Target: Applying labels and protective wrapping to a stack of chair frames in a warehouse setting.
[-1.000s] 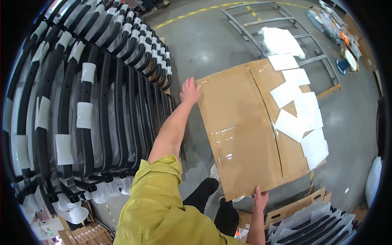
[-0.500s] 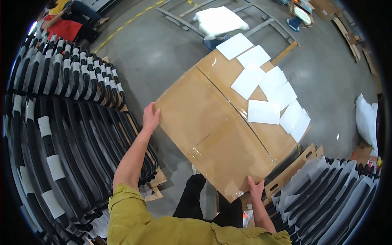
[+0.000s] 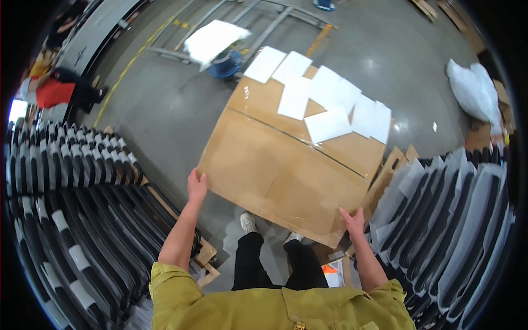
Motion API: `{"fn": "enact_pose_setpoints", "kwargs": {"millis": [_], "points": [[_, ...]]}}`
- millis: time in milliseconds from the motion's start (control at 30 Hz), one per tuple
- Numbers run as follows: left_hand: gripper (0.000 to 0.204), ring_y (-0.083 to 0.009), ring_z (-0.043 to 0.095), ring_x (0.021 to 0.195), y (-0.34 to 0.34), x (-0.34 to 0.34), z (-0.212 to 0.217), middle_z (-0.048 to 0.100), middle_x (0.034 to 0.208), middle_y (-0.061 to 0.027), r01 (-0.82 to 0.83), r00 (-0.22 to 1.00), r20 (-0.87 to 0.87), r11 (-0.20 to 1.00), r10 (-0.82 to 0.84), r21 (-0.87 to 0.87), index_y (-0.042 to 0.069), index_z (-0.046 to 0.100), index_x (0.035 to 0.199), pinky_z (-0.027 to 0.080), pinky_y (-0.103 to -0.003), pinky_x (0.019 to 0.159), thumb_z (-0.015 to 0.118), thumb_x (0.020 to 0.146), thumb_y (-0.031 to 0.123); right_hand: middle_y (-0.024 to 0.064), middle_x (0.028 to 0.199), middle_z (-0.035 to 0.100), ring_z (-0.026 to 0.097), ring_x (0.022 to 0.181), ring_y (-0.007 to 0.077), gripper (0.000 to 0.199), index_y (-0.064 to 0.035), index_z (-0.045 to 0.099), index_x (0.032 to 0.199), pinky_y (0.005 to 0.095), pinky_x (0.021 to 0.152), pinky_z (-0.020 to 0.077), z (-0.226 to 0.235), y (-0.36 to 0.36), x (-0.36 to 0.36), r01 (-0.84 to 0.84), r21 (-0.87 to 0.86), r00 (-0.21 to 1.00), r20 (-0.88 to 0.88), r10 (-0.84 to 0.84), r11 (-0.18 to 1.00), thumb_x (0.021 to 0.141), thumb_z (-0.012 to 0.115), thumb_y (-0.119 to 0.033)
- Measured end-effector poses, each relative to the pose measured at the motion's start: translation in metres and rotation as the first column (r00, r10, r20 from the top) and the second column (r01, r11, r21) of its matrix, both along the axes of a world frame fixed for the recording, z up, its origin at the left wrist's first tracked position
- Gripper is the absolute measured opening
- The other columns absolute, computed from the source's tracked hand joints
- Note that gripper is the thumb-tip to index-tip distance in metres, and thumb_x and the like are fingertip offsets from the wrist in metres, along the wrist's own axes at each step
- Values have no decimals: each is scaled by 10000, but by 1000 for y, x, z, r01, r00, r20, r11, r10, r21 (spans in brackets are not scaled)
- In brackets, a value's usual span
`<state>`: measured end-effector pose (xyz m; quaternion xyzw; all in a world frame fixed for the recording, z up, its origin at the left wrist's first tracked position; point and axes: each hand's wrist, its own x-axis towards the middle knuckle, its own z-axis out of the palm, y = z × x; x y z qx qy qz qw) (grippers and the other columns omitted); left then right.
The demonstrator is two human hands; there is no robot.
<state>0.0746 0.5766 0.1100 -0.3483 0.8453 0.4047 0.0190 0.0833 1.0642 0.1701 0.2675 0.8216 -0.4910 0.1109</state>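
1. Passage: grey floor (image 3: 159, 118) between the left stack of black frames (image 3: 104, 231) and the cardboard sheet (image 3: 275, 176).
2. Right barrier: wrapped black frames (image 3: 434, 220) standing near the right hand (image 3: 353, 221).
3. Far barrier: metal floor rack (image 3: 273, 29), beyond the sheet's upper left corner.

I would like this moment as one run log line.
left hand: holds cardboard at left corner; right hand: holds its right edge; white sheets: overlapping on its far part

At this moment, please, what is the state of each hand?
Left hand: closed, holding the large brown rectangular cardboard piece at its near left corner.
Right hand: closed, holding the same piece's right edge.
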Motion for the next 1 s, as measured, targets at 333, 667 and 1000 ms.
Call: {"fn": "enact_pose_setpoints", "kwargs": {"millis": [333,667,1000], "points": [[391,-262,520,905,-7,-20,14,517,998,-155,45,988,140,990,-64,134,-4,407,1067,403,-332,794,569,748,155,182,1023,475,455,988,272,731,72,392,1088,344,838,373,3,-107,-158,332,101,937,-151,-315,938,581,723,-339],[462,-228,515,874,-76,11,34,516,976,-146,236,944,169,938,-283,256,-4,402,1093,417,-329,764,615,710,140,221,973,510,494,934,331,650,75,454,950,377,790,429,-46,-150,-231,581,435,775,-39,-631,688,479,784,-228],[294,-203,541,776,-121,64,64,548,890,-135,69,966,217,951,-139,301,-12,523,950,440,-299,697,614,709,129,169,825,578,562,675,256,413,60,548,868,355,536,449,-58,-145,-212,719,-18,694,61,-717,695,620,699,-234]]}}
